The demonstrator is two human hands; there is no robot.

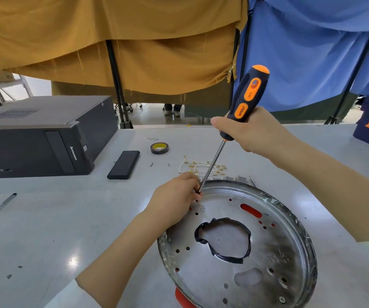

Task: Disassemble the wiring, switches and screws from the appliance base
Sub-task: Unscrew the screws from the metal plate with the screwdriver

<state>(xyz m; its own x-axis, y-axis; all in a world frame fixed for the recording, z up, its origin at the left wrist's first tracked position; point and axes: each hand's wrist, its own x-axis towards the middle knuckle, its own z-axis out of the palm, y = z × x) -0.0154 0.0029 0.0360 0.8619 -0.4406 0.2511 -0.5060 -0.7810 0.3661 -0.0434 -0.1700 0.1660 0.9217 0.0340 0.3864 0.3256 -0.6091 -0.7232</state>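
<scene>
- The appliance base [268, 270] — a round, shallow metal pan with a taped centre hole and many small holes — lies on the grey table [46, 218] in the lower right of the frame, a red part showing through its slots and under its near edge.
- The right hand [252, 130], right of centre, is wrapped around the lower handle of an orange-and-black screwdriver [241, 112]; the shaft slants down-left to the base's upper-left rim.
- The left hand [174, 201] rests on that rim with its fingers curled around the tip; whether they pinch the shaft or a screw there I cannot tell.
- The step looks like backing out a rim screw; the screw itself is hidden.
- Next, judging from this, the tip needs to stay seated and in line with the screw while the right hand turns — the loosened screw could drop through a hole.
- One cross-head screw [281, 299] remains at the base's lower edge.
- Just beyond the base lie removed white wires with brass terminals [201, 167]; farther up, a tape roll [159, 148].
- At upper left sit a black slab [123, 164] and a Lenovo computer case [41, 134].
</scene>
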